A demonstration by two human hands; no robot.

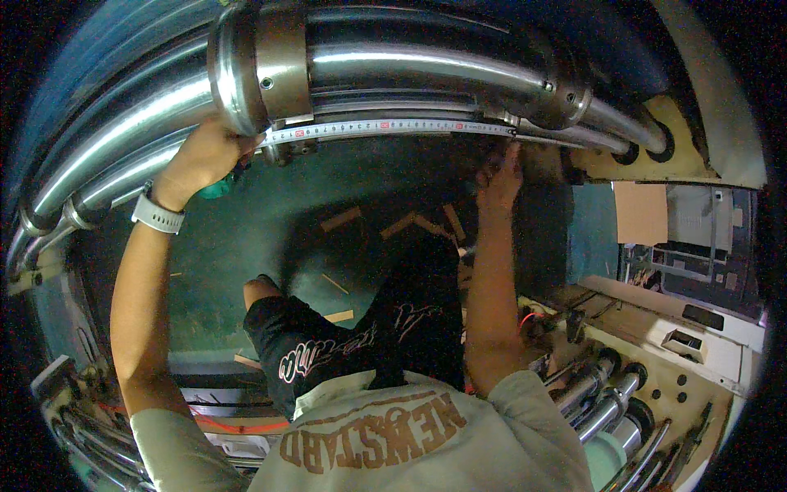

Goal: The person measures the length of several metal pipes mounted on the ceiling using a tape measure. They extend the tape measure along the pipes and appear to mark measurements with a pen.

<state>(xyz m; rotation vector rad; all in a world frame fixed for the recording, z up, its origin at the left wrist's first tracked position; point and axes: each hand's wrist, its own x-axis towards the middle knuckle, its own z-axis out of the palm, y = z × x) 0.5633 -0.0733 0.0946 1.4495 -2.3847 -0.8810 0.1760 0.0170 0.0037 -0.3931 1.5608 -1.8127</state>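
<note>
A tape measure's white blade [385, 127] is drawn out level along the steel shafts, in front of a thick polished roller [410, 66]. At its left end my left hand [205, 162] is closed on the tape measure, right beside a wide metal collar [283, 61]. A teal-green piece, apparently part of the tape's case, shows under that hand. My right hand [500, 174] is raised to the blade's other end, with its fingers bent and fingertips at the tip. Shadow hides part of its grip.
Shafts run into a cream machine frame [676, 143] at the right. Cardboard strips [340, 219] lie on the dark green floor [221, 246]. Behind me, at the lower right, stand more rollers [602, 410] in another cream side plate. An orange-red cable [238, 426] runs at the lower left.
</note>
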